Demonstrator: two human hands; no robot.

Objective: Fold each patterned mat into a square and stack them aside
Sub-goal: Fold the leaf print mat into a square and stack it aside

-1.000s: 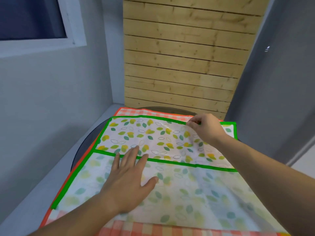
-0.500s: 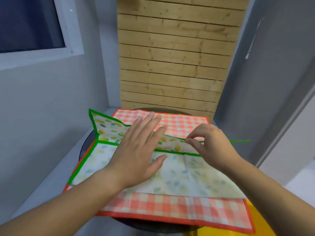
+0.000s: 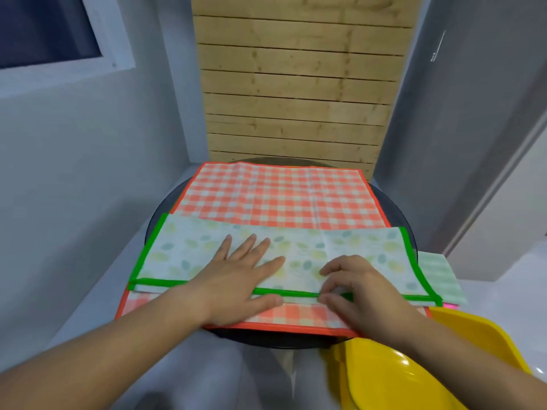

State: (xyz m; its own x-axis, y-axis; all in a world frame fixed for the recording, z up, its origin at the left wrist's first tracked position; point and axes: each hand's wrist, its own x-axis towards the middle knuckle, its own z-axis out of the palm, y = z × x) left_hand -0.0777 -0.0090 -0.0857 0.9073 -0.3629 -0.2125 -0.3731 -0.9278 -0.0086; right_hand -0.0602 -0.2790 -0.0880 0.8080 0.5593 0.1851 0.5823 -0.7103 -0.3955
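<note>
- Leaf mat [image 3: 370, 250]: green-bordered and folded into a long strip with its pale underside up. It lies across the near half of the check mat [image 3: 281, 196], and its two green long edges meet along the near side.
- Check mat: orange and white with a red border. It is spread flat on the round dark worktop [image 3: 266, 338], and its far half and a narrow near band are uncovered.
- Left hand [image 3: 236, 284]: palm down, fingers straight and spread. It presses on the strip left of centre, with the thumb lying along the near green edge.
- Right hand [image 3: 361, 294]: fingers curled, with the thumb and forefinger pinching the near green edge of the leaf mat just right of centre.
- Green mat [image 3: 438, 273]: pale green check, showing at the right end of the strip and partly under it. A small pink edge shows just below it, too small to identify.
- Chair [image 3: 399, 374]: glossy yellow, at the near right and reaching under the worktop's rim.
- Background: a wall of horizontal wooden planks [image 3: 296, 99] behind the worktop, and a dark window [image 3: 44, 28] at the upper left.
</note>
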